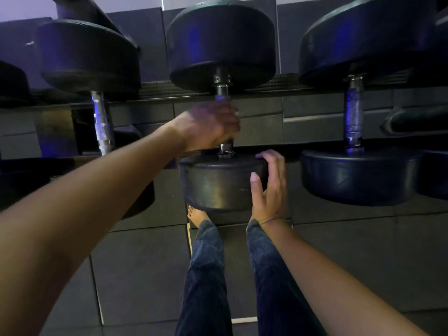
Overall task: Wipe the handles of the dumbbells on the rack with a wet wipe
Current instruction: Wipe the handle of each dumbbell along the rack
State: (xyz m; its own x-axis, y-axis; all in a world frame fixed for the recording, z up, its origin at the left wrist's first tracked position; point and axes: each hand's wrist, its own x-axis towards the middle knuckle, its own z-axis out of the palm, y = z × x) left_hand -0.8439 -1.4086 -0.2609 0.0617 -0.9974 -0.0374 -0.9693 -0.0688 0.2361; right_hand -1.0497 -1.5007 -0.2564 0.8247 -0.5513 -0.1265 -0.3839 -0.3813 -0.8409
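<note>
Handle: we see the steel handle [222,92] of the middle dumbbell [218,185] running away from us between two black heads. Only a short bright stretch shows at each end.
Left hand: the left hand [208,127] comes in from the left and is wrapped round the handle, fingers curled over it, covering most of its length. It is motion-blurred, and we cannot tell whether a wipe lies under the fingers.
Right hand: the right hand [270,187] clasps the right edge of the near head [211,175], thumb on its side wall and fingers hooked over its top rim. It sits just below and to the right of the handle, apart from the left hand.
Far head: the far head [221,37] rests against the ribbed rear rail of the rack [174,89].
Neighbours: the left dumbbell [103,122] and the right dumbbell [353,115] lie parallel on either side with their knurled handles bare. Each is well apart from the hands. We make out parts of further heads at both edges of the view.
In the way: the left forearm [109,180] crosses in front of the left dumbbell's near head and hides most of it. The near head of the middle dumbbell covers part of a bare foot [196,214].
Below: legs in blue jeans [206,275] stand on dark floor tiles [135,275].
</note>
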